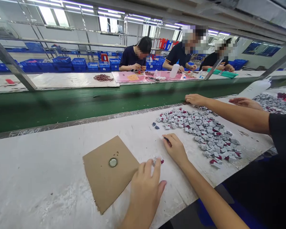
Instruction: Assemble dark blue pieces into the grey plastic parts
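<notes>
My left hand (pixel 146 183) is low over the white table, its fingers apart and the thumb out to the side. Just beyond its fingertips lie a few small grey and dark red pieces (pixel 162 161), partly hidden by the fingers. To the right, my right hand (pixel 175 150) is closed in a pinch around a thin dark tool (pixel 166 139), mostly covered by the fingers. Left of my hands, a piece of brown cardboard (pixel 97 181) lies flat. On it sits a bottle cap (pixel 113 162), silvery inside, with tiny brown crumbs beside it.
A spread of grey and dark red pieces (pixel 193 124) covers the table to the right, with two dark bits (pixel 155 126) at its edge. A co-worker's arm (pixel 238 114) reaches in there, near a white bottle (pixel 255 88). Beyond the green belt (pixel 69 108), several people sit working.
</notes>
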`<state>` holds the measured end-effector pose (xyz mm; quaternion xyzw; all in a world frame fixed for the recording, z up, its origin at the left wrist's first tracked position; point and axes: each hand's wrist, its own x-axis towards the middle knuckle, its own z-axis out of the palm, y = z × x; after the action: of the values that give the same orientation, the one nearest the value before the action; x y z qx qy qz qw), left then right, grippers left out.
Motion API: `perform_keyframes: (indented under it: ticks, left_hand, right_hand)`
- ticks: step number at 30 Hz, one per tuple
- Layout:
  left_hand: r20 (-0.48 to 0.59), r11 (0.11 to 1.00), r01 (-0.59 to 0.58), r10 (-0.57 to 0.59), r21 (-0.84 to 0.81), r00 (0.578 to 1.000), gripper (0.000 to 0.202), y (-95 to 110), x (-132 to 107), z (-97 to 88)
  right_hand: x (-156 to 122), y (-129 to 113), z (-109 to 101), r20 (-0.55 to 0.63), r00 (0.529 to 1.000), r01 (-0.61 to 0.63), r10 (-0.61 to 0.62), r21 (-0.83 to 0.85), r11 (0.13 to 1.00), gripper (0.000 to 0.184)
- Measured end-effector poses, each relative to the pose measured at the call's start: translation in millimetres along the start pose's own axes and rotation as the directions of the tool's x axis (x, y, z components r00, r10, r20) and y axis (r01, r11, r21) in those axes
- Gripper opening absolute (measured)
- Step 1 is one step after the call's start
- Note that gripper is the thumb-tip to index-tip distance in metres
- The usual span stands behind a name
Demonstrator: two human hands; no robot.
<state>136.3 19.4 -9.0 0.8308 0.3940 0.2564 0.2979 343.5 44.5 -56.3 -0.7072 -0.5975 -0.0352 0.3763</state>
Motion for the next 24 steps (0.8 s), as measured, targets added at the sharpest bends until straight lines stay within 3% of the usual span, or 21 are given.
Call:
perform_keyframes:
  ticks: [2, 4, 6, 9, 11, 13, 15, 16, 18, 20, 22, 24]
  left_hand:
    - [0.115, 0.998, 0.041, -0.036, -0.039, 0.993, 0.056, 4.9, 25.1, 13.7]
    - [0.161, 0.986, 0.123, -0.104, -0.113, 0.982, 0.040, 7.3, 40.0, 18.9]
    - [0.196, 0.948, 0.209, -0.163, -0.241, 0.967, 0.024, 5.7, 42.7, 13.6]
    - [0.273, 0.799, 0.364, -0.258, -0.479, 0.927, 0.022, 1.4, 30.4, -10.3]
    - [0.310, 0.596, 0.467, -0.352, -0.653, 0.883, 0.026, 1.7, 17.5, -30.9]
    - [0.357, 0.231, 0.496, -0.456, -0.837, 0.815, 0.023, 3.7, 4.5, -50.3]
    - [0.412, -0.137, 0.405, -0.530, -0.904, 0.741, 0.018, 4.2, -8.1, -65.2]
    - [0.426, -0.251, 0.345, -0.559, -0.904, 0.711, 0.017, 3.1, -14.1, -70.7]
    - [0.406, -0.322, 0.254, -0.611, -0.912, 0.680, 0.016, -2.1, -25.9, -77.7]
    - [0.370, -0.348, 0.175, -0.637, -0.921, 0.676, 0.014, -9.6, -36.5, -80.9]
    - [0.352, -0.355, 0.137, -0.660, -0.925, 0.664, 0.017, -17.1, -44.7, -82.3]
    - [0.346, -0.337, 0.137, -0.704, -0.932, 0.621, 0.024, -23.2, -50.2, -83.5]
  right_hand:
    - [0.8, 0.9, -0.6, -0.027, 1.000, 0.007, -0.006, 0.005, 1.000, 0.021]
    - [1.6, 2.0, -0.7, -0.034, 0.999, 0.014, -0.013, 0.014, 1.000, 0.020]
    - [1.9, 2.8, -0.5, -0.035, 0.999, 0.015, -0.014, 0.028, 0.999, 0.020]
    - [1.5, 3.7, -0.5, -0.047, 0.999, -0.005, 0.008, 0.059, 0.998, 0.020]
    - [1.0, 4.5, -1.1, -0.059, 0.998, -0.031, 0.036, 0.081, 0.996, 0.019]
    - [0.4, 4.7, -1.9, -0.075, 0.994, -0.069, 0.077, 0.105, 0.992, 0.020]
    - [0.2, 2.2, -2.4, -0.085, 0.989, -0.109, 0.121, 0.132, 0.985, 0.021]
    - [0.0, -1.0, -2.6, -0.081, 0.987, -0.122, 0.135, 0.148, 0.981, 0.020]
    - [-0.8, -13.1, -2.8, -0.046, 0.989, -0.127, 0.138, 0.189, 0.974, 0.017]
    - [-3.4, -33.9, -2.8, 0.008, 0.994, -0.108, 0.109, 0.233, 0.966, 0.014]
    - [-8.3, -63.1, -2.7, 0.074, 0.994, -0.097, 0.079, 0.296, 0.950, 0.013]
    - [-14.7, -97.7, -2.4, 0.150, 0.987, -0.114, 0.057, 0.406, 0.907, 0.011]
